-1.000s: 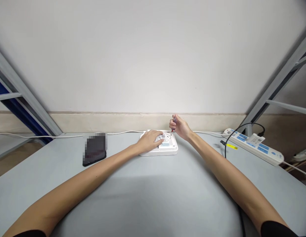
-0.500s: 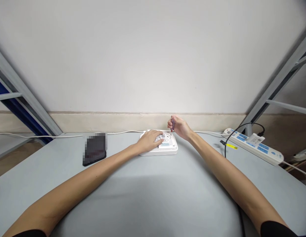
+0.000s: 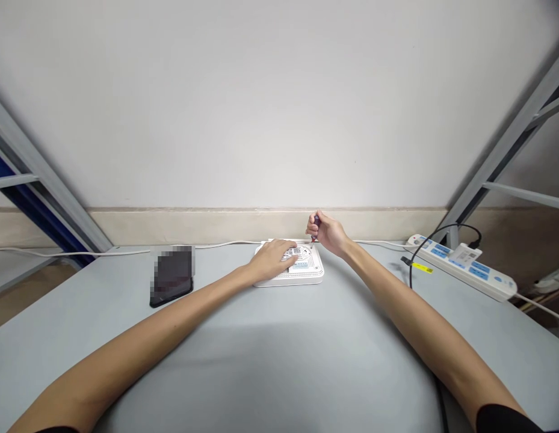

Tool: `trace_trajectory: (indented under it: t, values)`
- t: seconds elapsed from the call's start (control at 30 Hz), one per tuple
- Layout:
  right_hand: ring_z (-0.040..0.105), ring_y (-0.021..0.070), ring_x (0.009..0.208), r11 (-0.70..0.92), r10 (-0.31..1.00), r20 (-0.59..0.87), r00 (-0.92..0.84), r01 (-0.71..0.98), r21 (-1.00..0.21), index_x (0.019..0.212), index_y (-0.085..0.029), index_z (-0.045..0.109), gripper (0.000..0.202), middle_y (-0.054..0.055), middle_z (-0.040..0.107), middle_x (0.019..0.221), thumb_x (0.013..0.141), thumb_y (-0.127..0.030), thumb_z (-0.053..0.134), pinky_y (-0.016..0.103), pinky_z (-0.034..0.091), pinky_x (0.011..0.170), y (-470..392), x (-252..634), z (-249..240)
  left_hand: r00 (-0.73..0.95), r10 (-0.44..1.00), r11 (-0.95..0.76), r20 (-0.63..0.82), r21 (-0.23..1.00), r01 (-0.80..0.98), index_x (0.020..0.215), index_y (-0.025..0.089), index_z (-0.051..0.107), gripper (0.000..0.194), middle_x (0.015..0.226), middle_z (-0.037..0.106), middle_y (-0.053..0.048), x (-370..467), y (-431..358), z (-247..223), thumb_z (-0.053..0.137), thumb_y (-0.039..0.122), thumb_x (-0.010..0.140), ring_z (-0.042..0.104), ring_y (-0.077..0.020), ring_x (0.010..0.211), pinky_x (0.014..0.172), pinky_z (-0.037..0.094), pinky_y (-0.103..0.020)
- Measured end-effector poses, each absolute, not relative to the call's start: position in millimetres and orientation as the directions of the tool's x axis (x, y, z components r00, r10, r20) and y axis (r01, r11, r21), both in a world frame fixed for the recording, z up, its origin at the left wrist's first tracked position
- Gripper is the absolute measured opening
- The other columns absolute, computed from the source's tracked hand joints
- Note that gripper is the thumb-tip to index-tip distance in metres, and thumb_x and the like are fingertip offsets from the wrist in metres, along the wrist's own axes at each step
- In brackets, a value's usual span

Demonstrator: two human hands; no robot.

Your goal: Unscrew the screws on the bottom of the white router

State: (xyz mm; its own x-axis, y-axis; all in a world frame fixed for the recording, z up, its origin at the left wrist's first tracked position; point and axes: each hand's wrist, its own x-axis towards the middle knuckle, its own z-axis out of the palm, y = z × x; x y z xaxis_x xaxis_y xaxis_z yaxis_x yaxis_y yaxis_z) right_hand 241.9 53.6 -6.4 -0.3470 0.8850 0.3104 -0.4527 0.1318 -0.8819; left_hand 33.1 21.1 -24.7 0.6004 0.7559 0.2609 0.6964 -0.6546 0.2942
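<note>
A white router-like box (image 3: 311, 273) with vent holes and printed labels lies on the table near the wall. My left hand (image 3: 271, 261) rests over its left part, palm down, thumb and fingers stretched apart. Held in the closed fingers of my right hand (image 3: 332, 234) is a small screwdriver (image 3: 316, 221) with a dark and reddish handle. It stands upright at the box's far right corner, tip pointing down. Whether the tip touches a screw is too small to tell.
On the left of the grey table (image 3: 270, 361) lies a black phone (image 3: 173, 279), partly blurred. To the right are a white power strip (image 3: 464, 267) with an adapter (image 3: 465, 255) plugged in, and a black cable (image 3: 411, 273) with a yellow tag. A white cable (image 3: 229, 243) runs along the wall.
My right hand and the screwdriver have shifted and turned slightly at the box's corner. My left hand stays on the box. The whole view has moved a little.
</note>
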Motion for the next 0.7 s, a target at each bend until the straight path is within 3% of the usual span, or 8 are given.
trace_trajectory:
  t: [0.13,0.3,0.7]
  values:
    - [0.029,0.0112,0.049,0.12,0.891,0.301,-0.341,-0.461,-0.879,0.077,-0.023,0.045,0.022,-0.006,0.033,0.057,0.09,-0.04,0.052,0.027,0.035,0.06,51.8,242.0,-4.7,0.603,0.749,-0.663,0.275,0.291,0.69,0.124,0.026,0.055,0.04,0.13,0.06,-0.002,33.0,22.5,-27.1,0.041,0.047,0.093,0.051,-0.0245,0.122,0.101,0.041,-0.039]
    - [0.03,0.0112,0.048,0.109,0.896,0.292,-0.333,-0.474,-0.874,0.073,-0.023,0.037,0.026,-0.006,0.035,0.056,0.087,-0.034,0.056,0.028,0.037,0.061,50.7,243.5,-4.5,0.604,0.749,-0.663,0.273,0.285,0.692,0.125,0.025,0.055,0.041,0.131,0.059,-0.003,32.5,24.6,-29.2,0.041,0.048,0.093,0.051,-0.0251,0.121,0.101,0.041,-0.04]
    - [0.041,0.0136,0.054,0.172,0.896,0.337,-0.289,-0.473,-0.864,0.073,-0.022,0.047,0.022,-0.002,0.045,0.06,0.089,-0.035,0.055,0.029,0.039,0.06,53.2,246.1,-6.4,0.608,0.747,-0.665,0.27,0.292,0.687,0.125,0.025,0.055,0.042,0.131,0.059,-0.003,31.9,23.8,-29.2,0.041,0.048,0.093,0.052,-0.0253,0.121,0.102,0.04,-0.041]
